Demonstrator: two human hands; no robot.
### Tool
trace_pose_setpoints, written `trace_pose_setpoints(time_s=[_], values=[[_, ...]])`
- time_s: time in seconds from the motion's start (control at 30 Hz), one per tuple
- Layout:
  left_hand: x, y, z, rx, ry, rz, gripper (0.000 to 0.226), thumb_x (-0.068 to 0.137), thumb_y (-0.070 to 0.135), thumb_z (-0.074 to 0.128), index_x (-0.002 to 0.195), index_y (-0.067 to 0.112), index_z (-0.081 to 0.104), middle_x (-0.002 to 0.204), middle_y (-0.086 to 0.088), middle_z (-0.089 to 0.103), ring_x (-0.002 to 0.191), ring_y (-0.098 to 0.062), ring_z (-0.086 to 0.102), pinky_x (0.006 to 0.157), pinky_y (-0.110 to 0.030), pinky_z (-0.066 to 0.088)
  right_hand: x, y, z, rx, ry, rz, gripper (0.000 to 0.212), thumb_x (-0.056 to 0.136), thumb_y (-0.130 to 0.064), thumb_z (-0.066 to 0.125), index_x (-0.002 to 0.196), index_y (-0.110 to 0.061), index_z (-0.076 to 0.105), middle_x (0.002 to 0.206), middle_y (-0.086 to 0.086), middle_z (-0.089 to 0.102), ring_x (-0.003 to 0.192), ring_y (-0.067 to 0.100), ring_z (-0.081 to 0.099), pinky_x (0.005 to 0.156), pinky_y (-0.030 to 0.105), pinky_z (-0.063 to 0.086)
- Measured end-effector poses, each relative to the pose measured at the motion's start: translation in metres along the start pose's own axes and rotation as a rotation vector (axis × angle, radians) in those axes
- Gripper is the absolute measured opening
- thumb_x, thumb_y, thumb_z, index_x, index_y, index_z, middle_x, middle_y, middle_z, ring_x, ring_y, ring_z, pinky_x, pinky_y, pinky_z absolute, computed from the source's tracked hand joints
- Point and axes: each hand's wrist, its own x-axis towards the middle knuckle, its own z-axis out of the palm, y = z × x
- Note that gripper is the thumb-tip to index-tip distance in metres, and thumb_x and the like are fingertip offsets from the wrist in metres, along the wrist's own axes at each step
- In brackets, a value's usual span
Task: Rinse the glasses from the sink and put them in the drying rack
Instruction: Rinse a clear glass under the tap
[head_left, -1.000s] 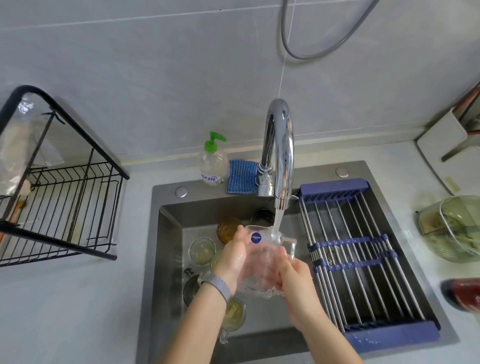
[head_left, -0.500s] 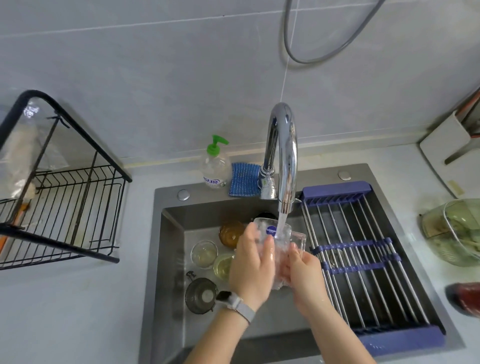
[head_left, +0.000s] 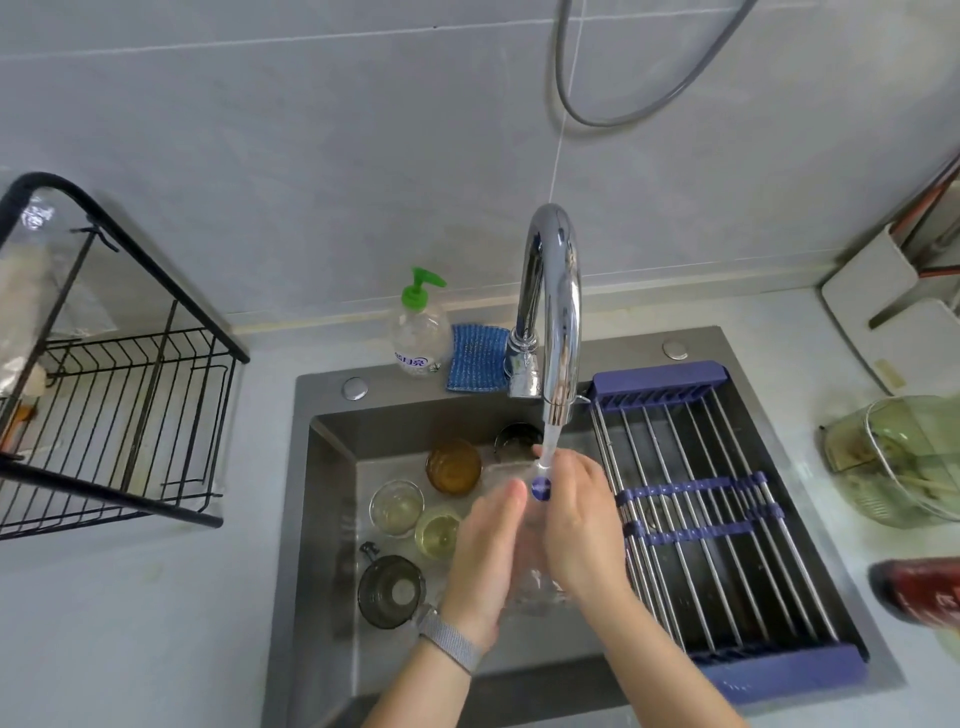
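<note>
Glass (head_left: 524, 561) wet, slippery, fragile; your left hand (head_left: 485, 556) and right hand (head_left: 579, 525) wrap its sides under the tap (head_left: 553, 312); keep gripping the walls, not the rim.

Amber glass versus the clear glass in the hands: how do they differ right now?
The amber glass is brown-tinted; the clear glass is colourless with a blue sticker. The amber glass stands upright on the sink floor, untouched; the clear glass is held between the left hand and right hand. The tap stream hits the clear glass, not the amber glass. Both are over the basin.
</note>
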Motion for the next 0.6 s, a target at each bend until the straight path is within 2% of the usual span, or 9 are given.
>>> trace_pose_setpoints(time_s=[0.07,0.13,0.2,0.27,0.37,0.43,0.5,0.53,0.6], values=[[-0.004,-0.007,0.006,0.012,-0.037,0.035,0.053,0.074,0.071,0.059,0.103,0.028,0.072,0.107,-0.008,0.072,0.097,-0.028,0.07,0.084,-0.051,0.057,0.021,-0.005,-0.007,0.138,-0.016,0.138,0.06,0.096,-0.057,0.015,0.095,-0.035,0.071,0.102,-0.007,0.07,0.096,0.013,0.064,0.093,0.046,0.05],[-0.003,-0.004,0.007,-0.011,0.0,0.042,0.055,0.078,0.07,0.06,0.099,0.021,0.073,0.1,-0.012,0.073,0.09,-0.032,0.07,0.08,-0.052,0.057,0.024,-0.005,-0.004,0.141,-0.026,0.137,0.054,0.101,-0.05,0.018,0.098,-0.031,0.069,0.094,-0.008,0.07,0.089,0.012,0.065,0.09,0.047,0.051],[0.004,0.001,0.001,-0.069,0.072,0.012,0.047,0.084,0.061,0.057,0.092,0.02,0.077,0.096,-0.009,0.076,0.091,-0.026,0.072,0.076,-0.043,0.057,0.003,-0.001,0.009,0.002,-0.018,-0.021,0.055,0.098,-0.052,0.014,0.111,-0.028,0.062,0.104,-0.009,0.065,0.097,0.012,0.062,0.092,0.046,0.05],[0.008,0.005,-0.004,-0.075,0.057,-0.015,0.039,0.088,0.051,0.053,0.096,0.022,0.077,0.097,-0.006,0.076,0.093,-0.022,0.073,0.073,-0.036,0.056,-0.013,0.003,0.017,-0.023,-0.036,-0.114,0.06,0.095,-0.055,0.012,0.126,-0.028,0.055,0.122,-0.008,0.06,0.114,0.014,0.056,0.1,0.044,0.045],[0.005,0.001,-0.002,-0.052,0.051,-0.074,0.039,0.092,0.047,0.052,0.107,0.018,0.072,0.096,-0.006,0.076,0.086,-0.022,0.074,0.068,-0.038,0.059,0.013,0.002,0.015,0.024,-0.104,0.062,0.057,0.1,-0.055,0.013,0.129,-0.029,0.055,0.131,-0.006,0.059,0.122,0.017,0.052,0.105,0.044,0.04],[0.003,0.0,-0.001,-0.054,0.049,-0.076,0.044,0.084,0.054,0.055,0.107,0.019,0.072,0.095,-0.005,0.077,0.086,-0.022,0.073,0.068,-0.037,0.059,0.029,0.0,0.015,0.034,-0.107,0.165,0.057,0.102,-0.055,0.014,0.13,-0.029,0.058,0.133,-0.005,0.059,0.125,0.019,0.051,0.106,0.044,0.039],[0.006,0.004,-0.005,-0.05,0.098,-0.077,0.051,0.079,0.061,0.059,0.107,0.02,0.073,0.099,-0.006,0.076,0.093,-0.022,0.073,0.074,-0.039,0.059,0.014,-0.009,0.019,-0.003,-0.103,0.059,0.052,0.099,-0.054,0.016,0.115,-0.031,0.06,0.117,-0.008,0.063,0.116,0.01,0.054,0.101,0.043,0.043],[0.009,0.006,-0.008,-0.038,0.093,-0.074,0.049,0.081,0.062,0.061,0.106,0.022,0.073,0.1,-0.006,0.076,0.095,-0.022,0.072,0.08,-0.043,0.059,-0.001,-0.01,0.023,-0.012,-0.102,-0.036,0.045,0.096,-0.055,0.017,0.109,-0.035,0.056,0.108,-0.015,0.06,0.11,-0.004,0.049,0.099,0.038,0.042],[0.011,0.008,-0.013,0.004,0.077,-0.055,0.039,0.087,0.058,0.058,0.104,0.026,0.073,0.101,-0.004,0.075,0.097,-0.022,0.072,0.089,-0.05,0.057,-0.021,-0.011,0.021,-0.013,-0.141,-0.143,0.034,0.094,-0.055,0.021,0.112,-0.042,0.046,0.105,-0.025,0.052,0.109,-0.014,0.039,0.096,0.026,0.036]])
